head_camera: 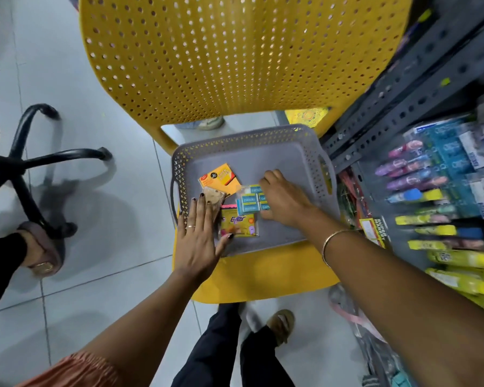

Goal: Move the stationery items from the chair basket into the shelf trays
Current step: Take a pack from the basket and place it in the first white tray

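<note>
Two hands reach into the grey basket (305, 152) on the yellow chair (235, 51): the left hand (199, 236) lies flat, fingers spread, on a brown packet (214, 195). Beyond, the right hand (284, 198) curls onto the clear pack of blue erasers (249, 201), grip uncertain; an orange sticky-note pad (221, 177) lies farther back.

We see left hand (197, 241) with dark nail polish and a ring, orange gathered sleeve (76, 371); right hand (284, 199) bare, thin gold bangle (331, 244) at wrist; dark trousers (221, 350), tan sandals (281, 325).

A grey perforated basket (305, 152) sits on a yellow perforated chair (235, 51), holding teal erasers (250, 201) and an orange pack (221, 177).
</note>
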{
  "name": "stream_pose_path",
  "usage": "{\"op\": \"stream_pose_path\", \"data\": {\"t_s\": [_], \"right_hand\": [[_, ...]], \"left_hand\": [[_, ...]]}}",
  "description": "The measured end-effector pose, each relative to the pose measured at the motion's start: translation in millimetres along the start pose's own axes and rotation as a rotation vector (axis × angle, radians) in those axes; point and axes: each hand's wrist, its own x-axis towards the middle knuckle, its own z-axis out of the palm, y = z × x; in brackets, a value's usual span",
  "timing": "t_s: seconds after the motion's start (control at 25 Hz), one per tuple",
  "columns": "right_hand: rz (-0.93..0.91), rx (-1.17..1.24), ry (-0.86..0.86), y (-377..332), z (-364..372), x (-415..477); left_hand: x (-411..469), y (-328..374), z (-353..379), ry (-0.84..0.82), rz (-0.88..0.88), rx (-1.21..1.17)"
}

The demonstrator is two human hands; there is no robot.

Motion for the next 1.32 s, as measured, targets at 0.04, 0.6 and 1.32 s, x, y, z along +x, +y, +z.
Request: {"op": "stream_pose_path", "data": {"t_s": [0.04, 0.6, 1.32], "right_hand": [[0.033, 0.021, 0.031, 1, -19, -8], [0.359, 0.043, 0.718, -9, -336, -200], [1.156, 0.228, 0.622, 184, -317, -441]], "left_hand": [[4, 3, -12, 0.017, 0.023, -0.02], [78, 162, -263, 0.384, 0.463, -0.115], [52, 412, -314, 0.352, 1.269, -0.058]]}}
